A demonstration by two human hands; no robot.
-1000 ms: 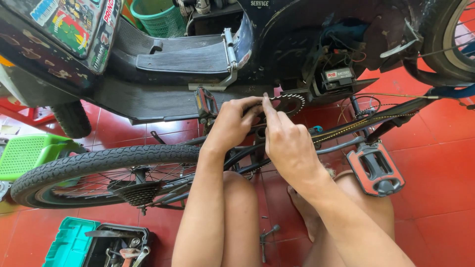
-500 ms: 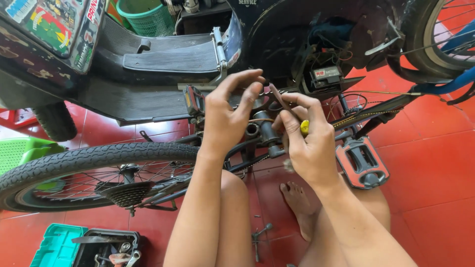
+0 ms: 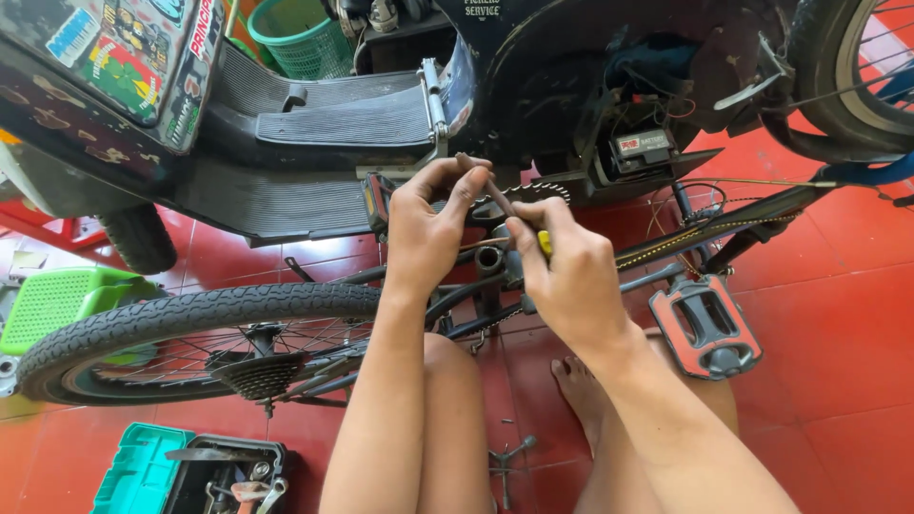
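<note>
Screwdriver (image 3: 505,205) pinched between both hands

The bicycle wheel (image 3: 171,328) lies left of both hands, the pedal (image 3: 706,326) right, the toolbox (image 3: 190,473) below.

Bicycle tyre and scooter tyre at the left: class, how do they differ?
The bicycle tyre is thin, on a spoked wheel lying nearly flat; the scooter tyre is small, fat and upright. The bicycle tyre shows almost whole; the scooter tyre is mostly hidden by bodywork. Both are black, treaded rubber.

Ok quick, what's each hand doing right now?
Left hand: pinching the tip of a thin metal tool.
Right hand: closed on its yellow handle.
</note>
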